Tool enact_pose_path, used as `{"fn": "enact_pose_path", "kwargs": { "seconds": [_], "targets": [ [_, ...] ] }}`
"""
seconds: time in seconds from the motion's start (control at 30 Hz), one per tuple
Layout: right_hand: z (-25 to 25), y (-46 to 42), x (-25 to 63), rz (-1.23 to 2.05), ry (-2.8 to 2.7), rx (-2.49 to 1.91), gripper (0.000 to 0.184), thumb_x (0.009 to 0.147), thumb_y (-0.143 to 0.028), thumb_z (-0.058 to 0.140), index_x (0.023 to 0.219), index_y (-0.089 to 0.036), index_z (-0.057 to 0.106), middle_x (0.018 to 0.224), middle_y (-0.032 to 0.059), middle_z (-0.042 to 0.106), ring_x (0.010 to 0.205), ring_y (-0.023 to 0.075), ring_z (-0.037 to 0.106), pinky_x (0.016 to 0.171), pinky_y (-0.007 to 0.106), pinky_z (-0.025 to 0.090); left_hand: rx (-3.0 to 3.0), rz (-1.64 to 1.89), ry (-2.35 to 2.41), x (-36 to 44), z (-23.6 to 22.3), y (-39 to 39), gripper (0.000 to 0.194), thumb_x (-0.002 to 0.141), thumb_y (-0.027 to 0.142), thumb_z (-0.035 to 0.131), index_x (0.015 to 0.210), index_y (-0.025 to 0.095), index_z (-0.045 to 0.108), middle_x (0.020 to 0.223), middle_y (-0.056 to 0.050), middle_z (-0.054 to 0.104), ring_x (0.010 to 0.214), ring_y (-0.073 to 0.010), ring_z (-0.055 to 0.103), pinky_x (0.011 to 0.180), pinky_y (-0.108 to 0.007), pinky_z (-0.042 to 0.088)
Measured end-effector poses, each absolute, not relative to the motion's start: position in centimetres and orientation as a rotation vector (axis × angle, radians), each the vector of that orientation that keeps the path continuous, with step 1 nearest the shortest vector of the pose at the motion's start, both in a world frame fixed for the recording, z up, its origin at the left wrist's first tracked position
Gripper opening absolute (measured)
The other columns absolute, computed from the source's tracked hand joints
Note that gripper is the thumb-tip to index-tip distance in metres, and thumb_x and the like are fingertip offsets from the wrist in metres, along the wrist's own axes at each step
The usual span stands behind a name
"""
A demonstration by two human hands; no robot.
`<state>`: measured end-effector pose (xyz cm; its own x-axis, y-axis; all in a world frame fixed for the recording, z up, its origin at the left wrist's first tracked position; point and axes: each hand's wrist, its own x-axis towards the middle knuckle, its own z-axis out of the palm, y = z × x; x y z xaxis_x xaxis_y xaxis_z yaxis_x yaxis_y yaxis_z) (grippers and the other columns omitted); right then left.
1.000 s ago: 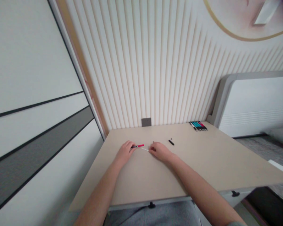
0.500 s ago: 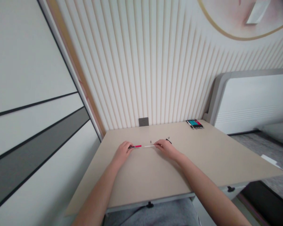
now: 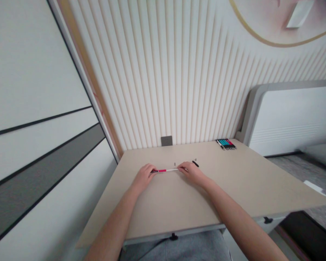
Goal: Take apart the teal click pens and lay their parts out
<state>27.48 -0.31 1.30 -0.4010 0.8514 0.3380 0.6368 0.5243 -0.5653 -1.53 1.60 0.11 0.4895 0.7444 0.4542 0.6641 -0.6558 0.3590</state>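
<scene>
My left hand (image 3: 143,177) pinches a red and black pen barrel (image 3: 162,170) just above the table, its red end pointing right. Between the fingertips of my right hand (image 3: 190,172) is a thin white pen refill (image 3: 172,169), held level. The refill's left tip meets the barrel's red end; whether it has slipped inside I cannot tell. Behind the refill lies a tiny dark piece (image 3: 175,164). A black pen cap or similar short black part (image 3: 195,164) rests just beyond my right hand, with another tiny piece (image 3: 195,159) behind it.
Several pens in black, teal and red (image 3: 226,144) lie side by side at the table's back right. The beige table (image 3: 163,203) meets a ribbed wall holding a grey socket (image 3: 166,140). A white cabinet (image 3: 70,188) stands on the left, a bed headboard (image 3: 290,116) on the right.
My left hand has brought the pen barrel rightward to the refill, closing the gap between them. My right hand has hardly moved. The view has shifted slightly.
</scene>
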Motion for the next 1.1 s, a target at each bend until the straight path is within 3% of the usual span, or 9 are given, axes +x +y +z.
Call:
{"fn": "enact_pose_path", "kwargs": {
  "seconds": [0.93,1.1],
  "targets": [
    [1.1,-0.4,26.8,0.471,-2.145,-1.166,0.022,0.092,-0.023,0.051,0.095,-0.019,0.072,0.094,0.0076,0.072,0.088,0.0197,0.064,0.08,0.03,0.045,2.639,0.877,1.221,-1.1,0.4,1.3,0.008,0.091,0.026,0.057,0.093,0.018,0.06,0.092,-0.004,0.061,0.089,-0.0198,0.057,0.08,-0.033,0.045],
    [0.5,-0.8,26.0,0.528,-2.04,-1.072,0.025,0.09,-0.024,0.056,0.112,-0.022,0.067,0.094,0.0059,0.071,0.087,0.0186,0.063,0.082,0.031,0.047,2.645,0.863,1.185,-0.9,0.6,1.0,0.011,0.091,0.028,0.057,0.093,0.019,0.061,0.091,-0.004,0.063,0.088,-0.0196,0.058,0.08,-0.033,0.045]
  ]
}}
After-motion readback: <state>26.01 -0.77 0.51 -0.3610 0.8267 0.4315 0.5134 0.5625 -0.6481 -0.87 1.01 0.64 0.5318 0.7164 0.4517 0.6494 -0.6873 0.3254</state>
